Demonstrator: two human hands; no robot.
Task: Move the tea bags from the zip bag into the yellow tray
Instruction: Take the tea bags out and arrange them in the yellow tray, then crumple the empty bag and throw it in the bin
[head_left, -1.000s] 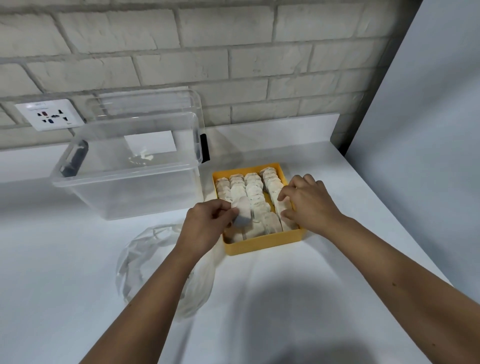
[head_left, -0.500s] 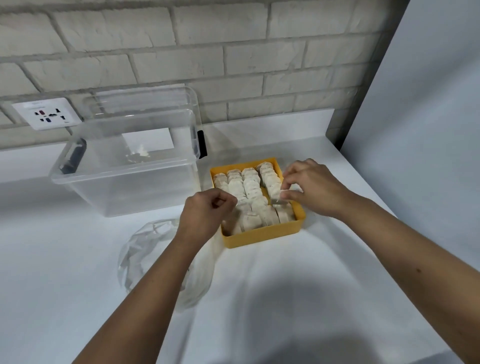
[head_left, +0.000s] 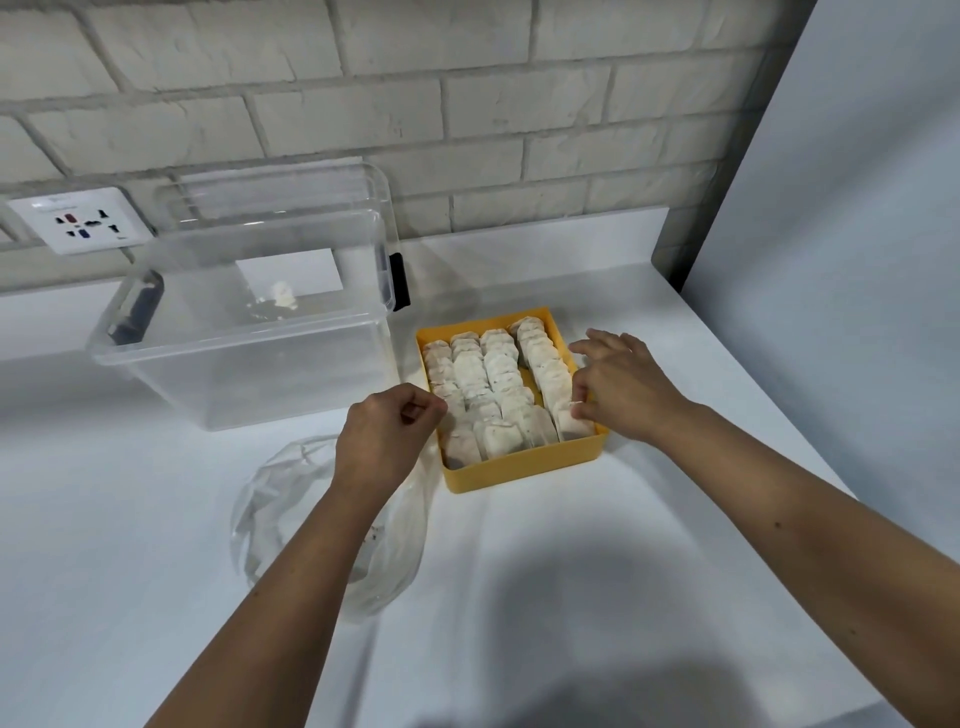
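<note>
Square yellow plastic tray (head_left: 524, 470) on the white table (head_left: 597, 571), just right of a clear plastic storage box (head_left: 249, 364). Holds small pale paper tea bags (head_left: 493, 374) standing on edge in four rows, each row's long axis running away from the person. Crumpled clear zip bag (head_left: 275, 499) flat on the table to the near left of the tray, partly under the left forearm; looks close to empty, though hard to judge through the creases. Left hand (head_left: 387, 436) at the tray's left rim, fingers curled together, thumb against forefinger; cannot tell whether a bag is nipped there. Right hand (head_left: 623, 389) over the rightmost row, forefinger stretched out, thumb and remaining fingers (head_left: 579, 411) seemingly pinched on the top edge of a bag at that row's near end. Likely step: settling bags upright, task nearly done. For any further fetch, zip bag lies behind and below the left hand, far nearer to it than to the right hand; calls for drawing that hand back toward the body, direction of the bag's mouth unclear.
</note>
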